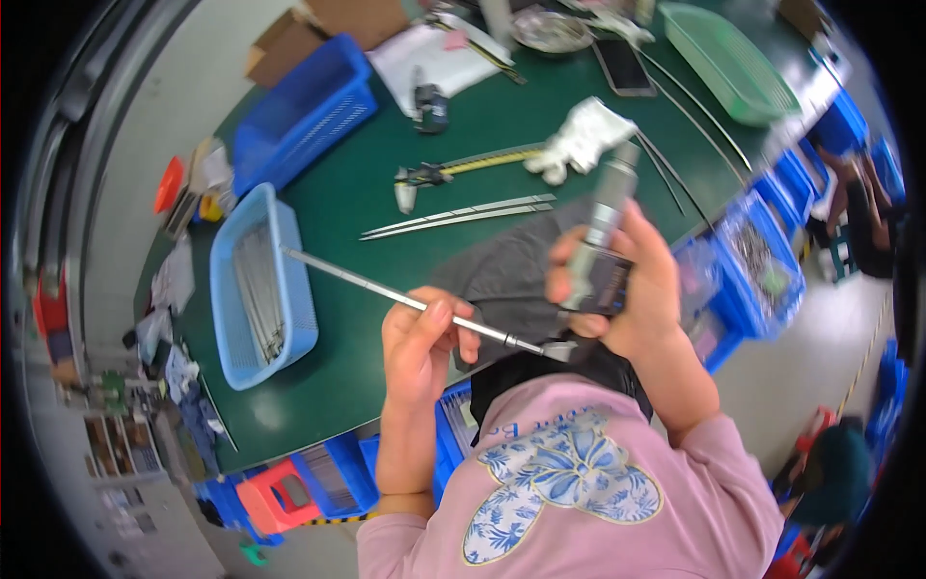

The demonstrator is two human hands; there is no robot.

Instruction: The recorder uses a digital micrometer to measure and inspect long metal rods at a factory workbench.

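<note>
Pink sleeves and a pink top with a blue-and-white butterfly print (564,478) filled the bottom of the view. Left hand (417,349) was up and curled tight around a long thin metal rod (405,300), thumb pressed on top, the rod slanting from near the chest up and left toward a light blue basket (294,289). Right hand (632,289) was wrapped around a grey cylindrical gauge (606,224) with a dark display body, fingers closed on it, held upright above a grey cloth (511,270). The rod's lower end met the bottom of that gauge. Inside the basket lay more thin rods. On the green table (338,381) beyond sat 2 long tapered metal blades (458,215), a caliper (453,169), a white glove (584,138), a phone (624,66), a dark blue crate (304,116) and a green basket (728,60).
</note>
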